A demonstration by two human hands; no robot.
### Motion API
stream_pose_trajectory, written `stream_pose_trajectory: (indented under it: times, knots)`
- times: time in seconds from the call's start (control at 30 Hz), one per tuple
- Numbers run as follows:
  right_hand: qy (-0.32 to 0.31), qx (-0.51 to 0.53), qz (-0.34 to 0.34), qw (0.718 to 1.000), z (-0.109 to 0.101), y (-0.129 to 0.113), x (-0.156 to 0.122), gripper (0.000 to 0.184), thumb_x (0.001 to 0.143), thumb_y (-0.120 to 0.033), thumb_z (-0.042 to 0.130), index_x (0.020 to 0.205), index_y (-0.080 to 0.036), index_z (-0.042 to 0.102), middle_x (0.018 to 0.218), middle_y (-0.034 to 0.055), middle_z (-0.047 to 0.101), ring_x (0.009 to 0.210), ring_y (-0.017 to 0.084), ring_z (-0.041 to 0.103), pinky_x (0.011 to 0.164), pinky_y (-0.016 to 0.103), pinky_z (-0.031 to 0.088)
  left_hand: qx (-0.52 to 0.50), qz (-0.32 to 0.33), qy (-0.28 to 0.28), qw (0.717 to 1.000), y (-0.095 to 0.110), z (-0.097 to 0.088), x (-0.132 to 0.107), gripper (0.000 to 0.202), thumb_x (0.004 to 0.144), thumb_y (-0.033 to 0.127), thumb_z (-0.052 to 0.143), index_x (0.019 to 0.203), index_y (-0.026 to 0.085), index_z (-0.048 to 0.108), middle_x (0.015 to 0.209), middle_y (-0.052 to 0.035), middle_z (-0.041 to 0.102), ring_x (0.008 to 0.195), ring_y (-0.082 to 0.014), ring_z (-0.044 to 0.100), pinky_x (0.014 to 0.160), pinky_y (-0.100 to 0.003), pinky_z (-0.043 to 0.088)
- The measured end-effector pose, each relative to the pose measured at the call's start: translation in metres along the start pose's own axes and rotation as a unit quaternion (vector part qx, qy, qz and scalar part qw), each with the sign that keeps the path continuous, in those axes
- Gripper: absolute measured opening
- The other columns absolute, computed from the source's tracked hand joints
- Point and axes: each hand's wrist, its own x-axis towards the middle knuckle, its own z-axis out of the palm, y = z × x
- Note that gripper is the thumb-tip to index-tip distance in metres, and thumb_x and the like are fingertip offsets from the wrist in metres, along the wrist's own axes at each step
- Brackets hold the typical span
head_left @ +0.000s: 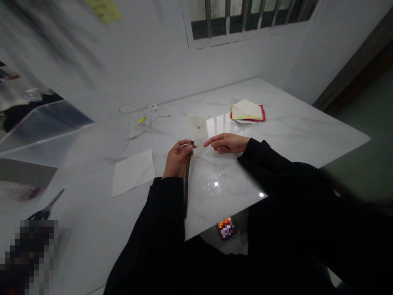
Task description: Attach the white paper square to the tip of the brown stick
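Note:
My left hand (178,157) is closed around the upper part of a long, thin dark brown strip (186,188). A small dark tip of it pokes out above my thumb and fingertips, and its lower part runs down beside my sleeve toward the table's near edge. What the strip is made of I cannot make out. To the right, my right hand (229,143) points its index finger toward the left hand, with the other fingers loosely bent and nothing visible in them. Just beyond both hands lies a cream paper piece (198,125) with a small dark dot on it.
A white paper sheet (134,173) lies left of my left hand. Farther back are a tangled pale cable (159,117) and a stack of coloured papers (248,110). Scissors (46,211) lie at the left on the white marbled table (307,119). A barred window is above.

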Motion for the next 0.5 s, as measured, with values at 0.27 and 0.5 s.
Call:
stream_pose_trajectory:
  times: [0.27,0.5]
  knots:
    - [-0.017,0.006,-0.01,1.0,-0.0074,0.0057,0.005,0.026,0.095,-0.017,0.069,0.121,-0.012,0.072,0.065,-0.0072,0.04,0.056,0.008,0.035,0.048,0.017,0.028,-0.008,0.001,-0.003,1.0,0.0,0.0005,-0.0006,0.041,0.067,0.034,0.092,0.097,0.018,0.07,0.089,-0.0059,0.076,0.068,-0.0128,0.061,0.07,-0.029,0.049]
    - [-0.023,0.013,-0.013,1.0,-0.0089,0.0068,0.0064,0.026,0.094,-0.018,0.07,0.119,-0.013,0.075,0.064,-0.0069,0.042,0.056,0.008,0.035,0.047,0.017,0.028,-0.018,-0.003,-0.004,1.0,0.0005,0.001,-0.0003,0.042,0.064,0.034,0.096,0.095,0.019,0.071,0.087,-0.0051,0.078,0.067,-0.013,0.061,0.068,-0.029,0.05]
